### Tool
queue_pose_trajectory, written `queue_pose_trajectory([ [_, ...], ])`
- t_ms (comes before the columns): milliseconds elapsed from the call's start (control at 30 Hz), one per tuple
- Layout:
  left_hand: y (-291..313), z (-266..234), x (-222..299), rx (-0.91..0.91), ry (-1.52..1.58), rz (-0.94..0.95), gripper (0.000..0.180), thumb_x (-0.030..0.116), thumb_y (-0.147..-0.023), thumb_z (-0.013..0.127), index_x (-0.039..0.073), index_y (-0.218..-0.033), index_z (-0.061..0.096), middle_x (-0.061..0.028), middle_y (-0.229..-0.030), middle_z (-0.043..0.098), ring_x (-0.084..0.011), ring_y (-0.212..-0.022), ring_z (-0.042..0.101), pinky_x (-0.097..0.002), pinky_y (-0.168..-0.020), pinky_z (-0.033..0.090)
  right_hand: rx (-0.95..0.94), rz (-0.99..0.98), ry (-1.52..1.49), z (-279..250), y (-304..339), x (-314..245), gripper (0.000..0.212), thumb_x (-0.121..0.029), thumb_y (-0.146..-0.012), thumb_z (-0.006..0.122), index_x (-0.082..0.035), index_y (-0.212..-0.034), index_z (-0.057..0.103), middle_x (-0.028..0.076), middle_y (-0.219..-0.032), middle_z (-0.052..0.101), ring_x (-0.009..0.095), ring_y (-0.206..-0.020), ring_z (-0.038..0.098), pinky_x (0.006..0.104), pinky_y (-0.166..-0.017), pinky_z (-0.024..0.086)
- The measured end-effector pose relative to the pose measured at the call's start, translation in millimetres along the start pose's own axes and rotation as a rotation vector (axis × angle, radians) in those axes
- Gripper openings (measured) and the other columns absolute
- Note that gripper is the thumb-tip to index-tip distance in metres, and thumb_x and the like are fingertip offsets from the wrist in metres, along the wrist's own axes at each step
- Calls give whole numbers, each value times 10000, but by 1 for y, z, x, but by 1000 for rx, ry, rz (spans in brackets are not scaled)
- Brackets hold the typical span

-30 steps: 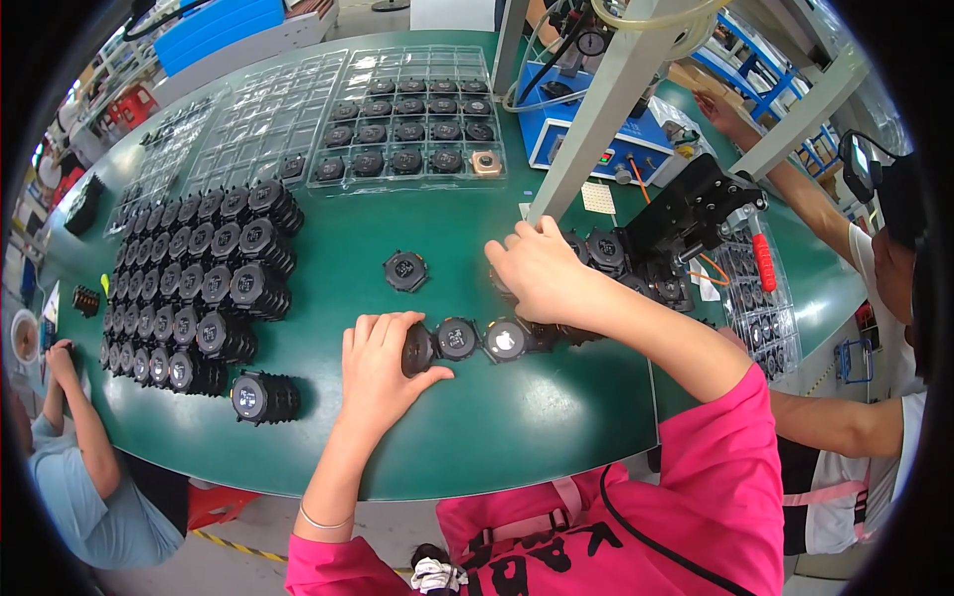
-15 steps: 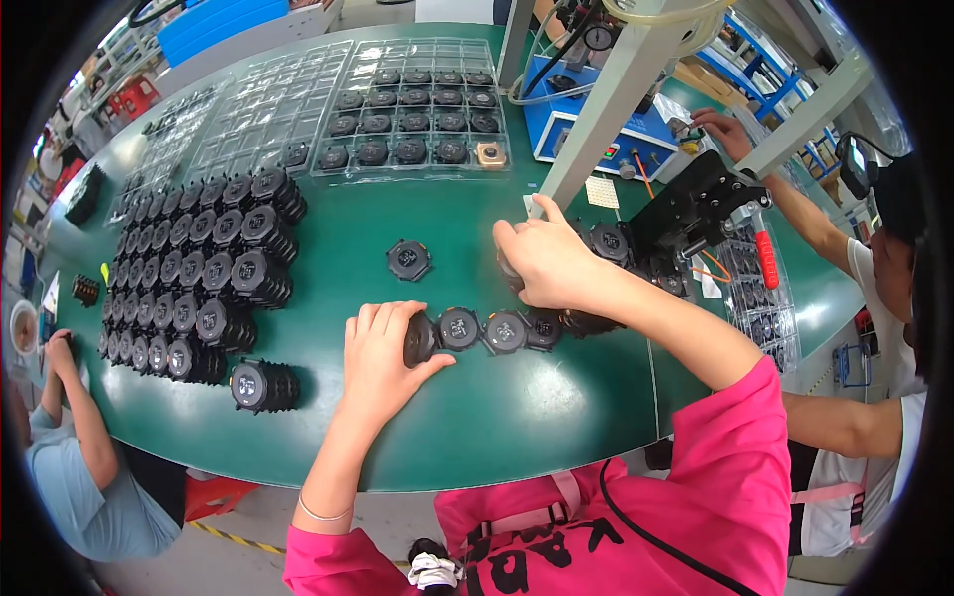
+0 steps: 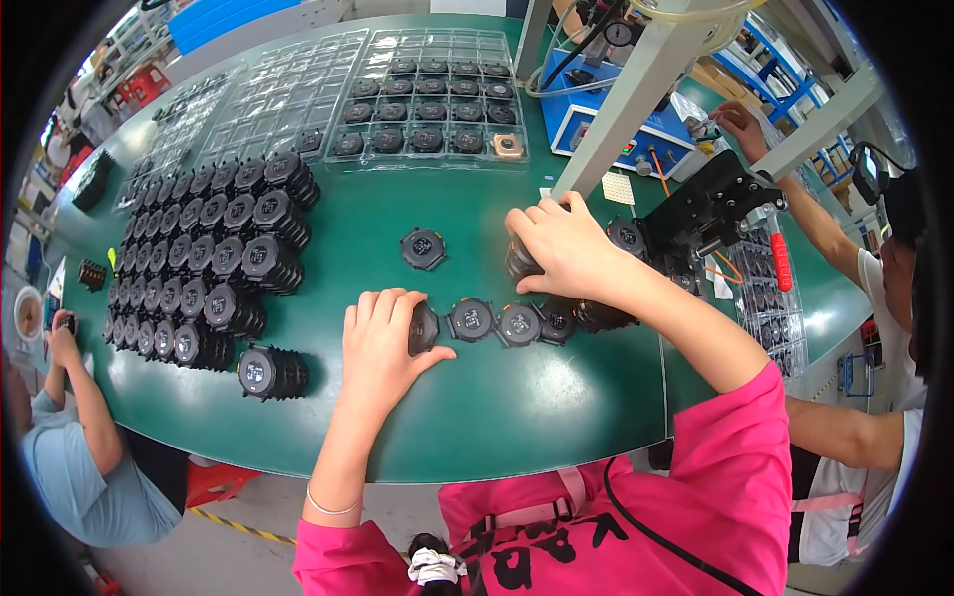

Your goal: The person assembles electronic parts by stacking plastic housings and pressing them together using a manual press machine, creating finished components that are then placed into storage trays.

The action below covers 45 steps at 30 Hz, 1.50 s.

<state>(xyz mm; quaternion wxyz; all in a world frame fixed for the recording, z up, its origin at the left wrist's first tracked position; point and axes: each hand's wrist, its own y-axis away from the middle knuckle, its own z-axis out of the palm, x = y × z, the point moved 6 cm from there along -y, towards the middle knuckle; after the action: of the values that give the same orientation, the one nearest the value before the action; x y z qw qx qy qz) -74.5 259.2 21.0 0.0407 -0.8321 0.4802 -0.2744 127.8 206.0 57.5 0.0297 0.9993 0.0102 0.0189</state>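
Two hands are at work on the green bench [image 3: 556,417] in front of us. Nearest, our left hand [image 3: 383,343] lies curled over the leftmost black round part [image 3: 422,328] of a short row [image 3: 507,323] of such parts lying flat on the mat, fingers cupped on its top and thumb stretched toward the next disc. Just beyond, our right hand [image 3: 566,248] closes down over a small stack of the same parts [image 3: 522,263] at the row's far right end, fingers wrapped around it; we cannot tell how tightly it grips. A single loose part [image 3: 423,248] sits apart, a little farther back. We judge the step in hand to be laying parts out from the stack into the row, so the next move calls for a steady lift of one piece without toppling the rest. To the left stand many tidy stacks of black parts [image 3: 214,263], and farther off lie clear plastic trays [image 3: 397,94], some pockets filled. At the right a black press fixture [image 3: 711,209] with a red handle [image 3: 780,263] stands near another person's arm [image 3: 805,214].
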Motion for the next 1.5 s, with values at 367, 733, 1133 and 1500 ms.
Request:
queue_pose_trajectory([
  [367,-20,-7,37,81,70,141,695,331,-803,708,-25,-1333,434,-178,-1334,465,-347,-1283,401,-460,-1076,281,33,-67,44,-1,7,5,713,-398,-638,840,-39,-1146,492,109,-1010,609,292,-1068,536,520,-952,351],
  [733,-81,89,81,-48,1338,-270,670,441,-1036,243,52,-1515,-17,-210,-1544,139,-317,-1429,194,-399,-1145,237,65,-153,-98,-5,14,10,917,-357,-630,817,71,-1322,396,206,-1190,536,363,-1152,466,531,-1025,296],
  [1133,-86,109,67,40,1213,-312,467,199,-1025,308,54,-1456,204,-150,-1418,306,-212,-1277,367,-329,-1072,293,-256,-3,-593,-15,15,47,708,-188,-886,545,25,-1462,193,227,-1352,466,311,-1164,501,381,-1010,389],
  [1500,-94,114,71,-40,1271,-290,481,298,-1030,296,63,-1449,290,-135,-1417,369,-201,-1311,362,-332,-1106,253,-107,45,-778,-21,30,56,494,-147,-993,413,-21,-1444,256,219,-1303,522,305,-1216,515,376,-1022,395],
])
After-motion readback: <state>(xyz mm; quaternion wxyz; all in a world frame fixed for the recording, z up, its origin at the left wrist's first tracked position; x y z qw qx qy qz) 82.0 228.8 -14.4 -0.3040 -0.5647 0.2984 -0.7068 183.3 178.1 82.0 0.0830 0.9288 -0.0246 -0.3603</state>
